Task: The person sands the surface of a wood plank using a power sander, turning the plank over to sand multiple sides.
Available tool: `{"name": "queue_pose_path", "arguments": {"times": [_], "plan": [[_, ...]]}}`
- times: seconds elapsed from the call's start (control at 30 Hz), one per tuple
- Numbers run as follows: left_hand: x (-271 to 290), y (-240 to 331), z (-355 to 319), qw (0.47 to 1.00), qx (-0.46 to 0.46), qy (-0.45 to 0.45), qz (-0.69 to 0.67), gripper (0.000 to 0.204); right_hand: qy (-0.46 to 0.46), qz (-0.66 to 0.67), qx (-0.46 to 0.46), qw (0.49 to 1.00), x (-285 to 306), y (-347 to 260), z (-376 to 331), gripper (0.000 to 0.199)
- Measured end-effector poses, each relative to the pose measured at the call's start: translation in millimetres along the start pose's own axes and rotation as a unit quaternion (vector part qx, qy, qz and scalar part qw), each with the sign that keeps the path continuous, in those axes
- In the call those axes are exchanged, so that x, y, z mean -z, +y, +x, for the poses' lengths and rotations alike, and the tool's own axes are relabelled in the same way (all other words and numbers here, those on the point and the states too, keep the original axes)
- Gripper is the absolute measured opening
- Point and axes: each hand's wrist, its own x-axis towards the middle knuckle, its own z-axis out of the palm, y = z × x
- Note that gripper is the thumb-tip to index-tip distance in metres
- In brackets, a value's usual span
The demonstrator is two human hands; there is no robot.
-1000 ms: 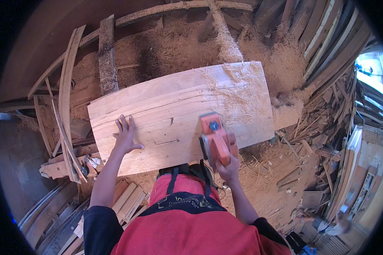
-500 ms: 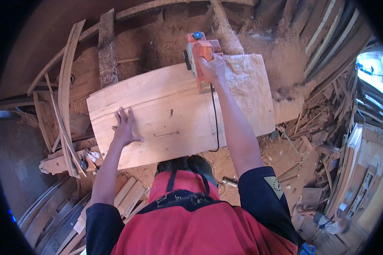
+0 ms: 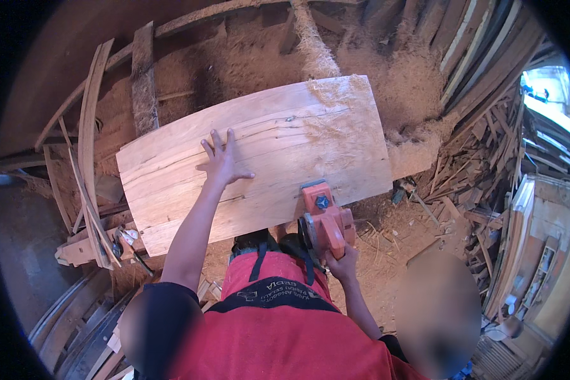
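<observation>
A wide pale wooden panel [image 3: 259, 158] lies slantwise in front of me, with dark cracks along its grain and shavings over its right part. My left hand [image 3: 221, 163] rests flat on its surface, fingers spread. Close to my body, my right hand [image 3: 343, 263] grips the rear handle of an orange electric planer [image 3: 326, 218] with a blue knob. Its front end sits over the panel's near edge, while the rear sticks out past it toward me. My fingers under the handle are partly hidden.
Wood shavings [image 3: 415, 82] heap beyond the panel's right end. Offcuts [image 3: 468, 164] pile up on the right, beside long leaning boards [image 3: 481, 44]. Narrow planks [image 3: 92, 145] lean at the left, near a small tool with a dark handle [image 3: 133, 247].
The planer in my right hand has come from the panel's far edge back to its near edge. My left hand has shifted right and slightly farther away across the wood.
</observation>
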Motion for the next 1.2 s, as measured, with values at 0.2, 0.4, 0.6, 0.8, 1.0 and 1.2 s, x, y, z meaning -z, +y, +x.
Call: {"name": "queue_pose_path", "arguments": {"times": [0.2, 0.4, 0.6, 0.8, 1.0, 1.2], "plan": [[18.6, 17.7, -4.2, 0.998, 0.04, -0.05, 0.007, 0.157, 0.015, -0.022, 0.088, 0.996, -18.7, -58.6, 85.2, 0.022], [13.3, 15.0, -2.5, 0.998, 0.04, -0.043, 0.021, 0.156, 0.046, 0.008, 0.206, 0.977, -62.3, -120.9, 221.8, 0.022], [-13.1, -13.9, 5.5, 1.0, 0.004, 0.011, -0.012, 0.156, 0.127, -0.032, 0.305, 0.943, -103.4, -201.2, 336.8, 0.03], [-10.4, -7.3, 9.1, 1.0, -0.012, 0.011, -0.015, 0.157, 0.067, -0.089, 0.269, 0.957, -72.6, -173.2, 331.8, 0.032], [-7.7, -6.6, 4.9, 0.999, 0.026, -0.013, 0.017, 0.156, -0.007, -0.006, 0.208, 0.978, 18.1, -55.7, 120.0, 0.022], [10.1, 11.0, 3.5, 0.999, 0.009, -0.038, 0.032, 0.158, -0.021, -0.006, 0.019, 1.0, 45.9, 25.4, 33.8, 0.024]]}}
